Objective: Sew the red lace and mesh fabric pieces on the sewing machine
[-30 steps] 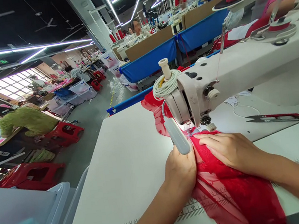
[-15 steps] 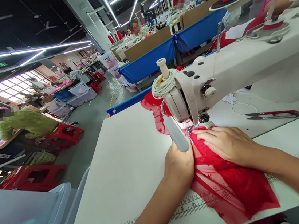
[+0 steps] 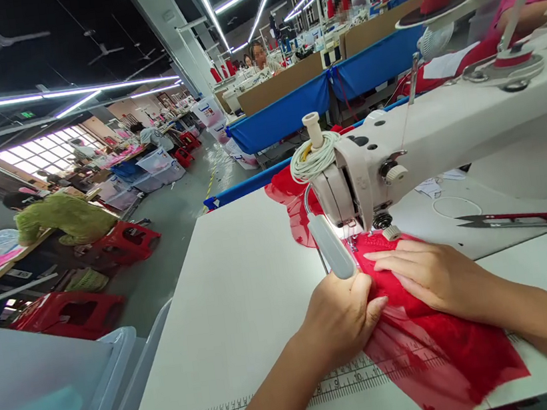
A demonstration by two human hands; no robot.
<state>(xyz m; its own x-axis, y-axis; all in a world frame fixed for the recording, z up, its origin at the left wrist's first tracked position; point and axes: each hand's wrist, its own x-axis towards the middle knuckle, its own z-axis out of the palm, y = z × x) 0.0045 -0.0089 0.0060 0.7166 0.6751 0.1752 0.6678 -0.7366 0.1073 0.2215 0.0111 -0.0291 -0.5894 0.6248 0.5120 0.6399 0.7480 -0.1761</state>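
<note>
A piece of red fabric (image 3: 438,351) lies on the white sewing table (image 3: 246,303) and runs under the head of a white sewing machine (image 3: 396,142). My left hand (image 3: 341,317) rests on the fabric's left edge just before the needle, fingers curled and pressing on the cloth. My right hand (image 3: 434,274) lies flat on the fabric to the right of the needle, fingers stretched toward the presser foot. More red fabric (image 3: 288,203) shows behind the machine head.
Red-handled thread snips (image 3: 512,220) lie on the table at the right. A printed ruler (image 3: 279,402) runs along the table's front edge. A clear plastic bin (image 3: 42,403) stands at the lower left. Red stools (image 3: 66,313) and seated workers fill the aisle to the left.
The red fabric has been fed further under the machine, so less of it trails toward me. My left hand has slid slightly right onto the cloth edge. The view shifted a little.
</note>
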